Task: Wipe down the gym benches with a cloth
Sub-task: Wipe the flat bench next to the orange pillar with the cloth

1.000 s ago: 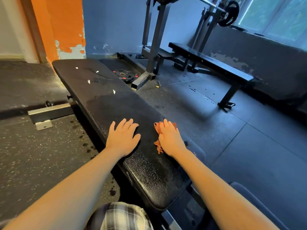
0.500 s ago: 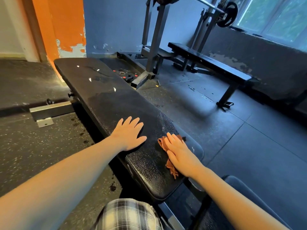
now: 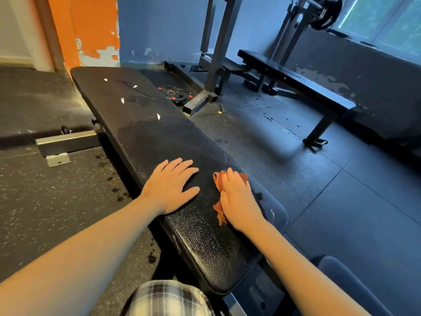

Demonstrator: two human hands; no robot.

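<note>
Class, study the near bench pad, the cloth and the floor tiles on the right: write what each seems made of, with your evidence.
Bench pad: likely black vinyl or faux leather; pebbled grain, slight sheen, small white nicks.
Cloth: soft orange fabric, perhaps microfibre; it crumples in folds.
Floor tiles: probably matt dark rubber; straight seams run between squares.

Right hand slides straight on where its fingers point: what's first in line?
Only bare pad of the near bench ahead of the right hand and cloth. White flecks lie left of that line. It may run off the pad's right edge first; depth unclear.
</note>
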